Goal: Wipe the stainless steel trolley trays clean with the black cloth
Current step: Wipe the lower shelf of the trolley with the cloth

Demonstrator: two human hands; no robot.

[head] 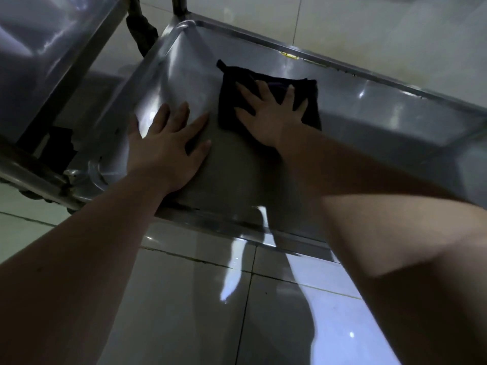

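On the lower trolley tray [350,75], I've got my right hand [271,114] spread flat, fingers straight, pressing the black cloth [229,111] near the far rim. Left hand [163,148] lies open on bare steel just beside it, holding nothing.

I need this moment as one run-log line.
step: tray wipe | right hand: flat on black cloth | left hand: flat on bare tray | black cloth: toward far rim
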